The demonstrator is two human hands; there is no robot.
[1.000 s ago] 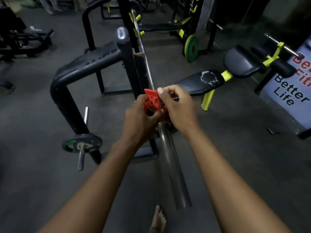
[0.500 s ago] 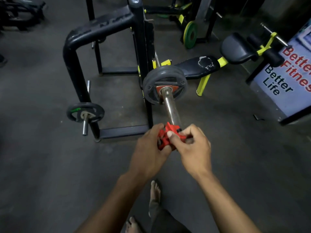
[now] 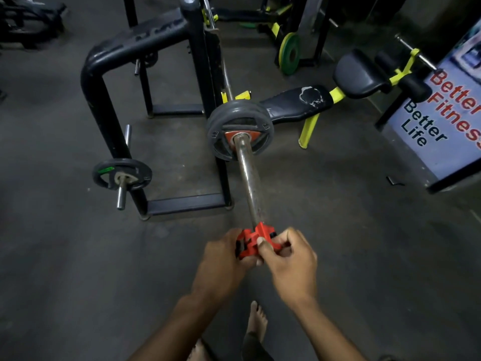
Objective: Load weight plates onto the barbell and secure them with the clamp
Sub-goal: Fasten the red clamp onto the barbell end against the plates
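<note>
Since a second ago we have drawn the red clamp [image 3: 253, 242] back from the loaded end to the near tip of the barbell [image 3: 249, 178] — the sleeve between it and the weight plates [image 3: 239, 131] now lies bare. Our left hand [image 3: 221, 267] wraps the clamp's left side, our right hand [image 3: 289, 264] pinches its right side, both closed on it. Whether it is on the tip or just off we cannot tell. The plates sit far up the barbell against the rack [image 3: 145, 45] — so we judge them loaded but unsecured, with the clamp yet to slide up and lock.
</note>
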